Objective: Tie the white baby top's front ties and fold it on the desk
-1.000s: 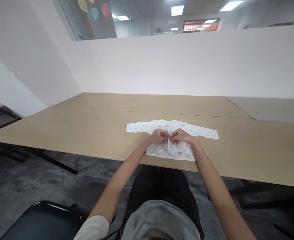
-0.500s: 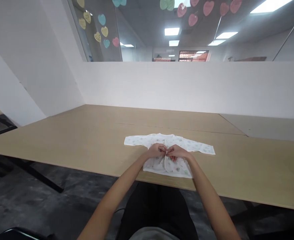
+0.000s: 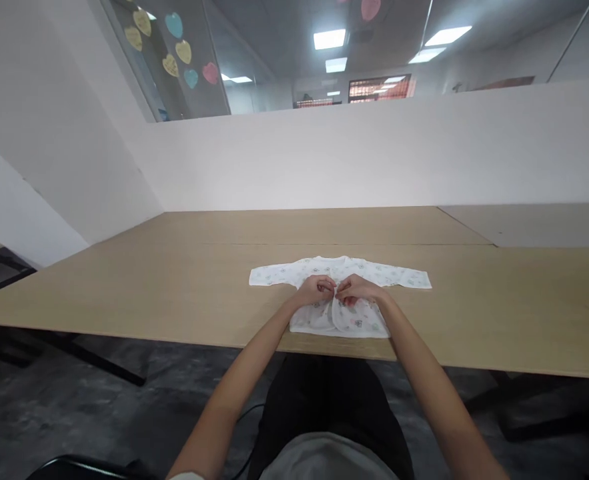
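Observation:
A small white long-sleeved baby shirt (image 3: 359,326) with a faint print lies spread on the table, its sleeves out to both sides and its hem towards me. At the middle of its front, my left hand (image 3: 316,289) pinches the fabric near the front opening. My right hand (image 3: 358,289) pinches the same spot from the other side, fingertips almost touching the left ones. The cloth is gathered slightly between them. Whatever small fastening may lie in the fingertips is too small to make out.
The shirt lies near the front edge of a wide wooden table (image 3: 174,280). Behind it stands a white wall (image 3: 324,160) with a glass window (image 3: 274,60) above, bearing heart-shaped paper notes (image 3: 183,51). A black chair part (image 3: 84,467) shows at the lower left.
The view has tilted and shifted a little. Both hands stay pinched at the shirt's front with barely any movement, and the shirt lies in the same place.

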{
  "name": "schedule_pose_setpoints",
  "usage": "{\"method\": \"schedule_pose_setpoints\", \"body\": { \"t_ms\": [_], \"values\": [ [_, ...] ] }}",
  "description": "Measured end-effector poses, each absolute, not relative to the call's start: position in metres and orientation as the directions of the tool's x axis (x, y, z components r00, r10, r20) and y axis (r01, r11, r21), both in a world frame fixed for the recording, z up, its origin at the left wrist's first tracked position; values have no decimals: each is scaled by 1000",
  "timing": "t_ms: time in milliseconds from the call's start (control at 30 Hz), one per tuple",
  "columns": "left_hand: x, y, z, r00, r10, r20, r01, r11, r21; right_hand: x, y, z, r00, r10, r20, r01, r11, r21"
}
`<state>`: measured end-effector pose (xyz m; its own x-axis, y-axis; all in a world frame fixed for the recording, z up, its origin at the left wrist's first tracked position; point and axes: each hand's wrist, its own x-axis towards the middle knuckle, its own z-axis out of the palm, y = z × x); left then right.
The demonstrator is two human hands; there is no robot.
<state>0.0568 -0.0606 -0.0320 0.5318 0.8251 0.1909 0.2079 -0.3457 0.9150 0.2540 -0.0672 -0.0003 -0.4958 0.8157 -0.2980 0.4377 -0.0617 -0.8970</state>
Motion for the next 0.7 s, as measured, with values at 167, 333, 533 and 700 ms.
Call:
{"method": "schedule_pose_setpoints", "body": {
  "t_ms": [167, 333, 533, 700],
  "values": [
    [57, -59, -30, 520, 836, 178, 236, -340, 910, 257, -66, 3, -495, 817, -297, 378, -106, -920],
    [58, -57, -28, 502, 849, 165, 259, -330, 908, 257, -64, 5, -484, 813, -324, 279, -207, -938],
    [57, -57, -28, 484, 849, 210, 331, -400, 855, 257, -64, 2, -499, 805, -321, 246, -224, -943],
    [57, -56, -32, 523, 826, 208, 319, -416, 851, 258, -62, -2, -487, 808, -332, 261, -229, -938]
  ]
}}
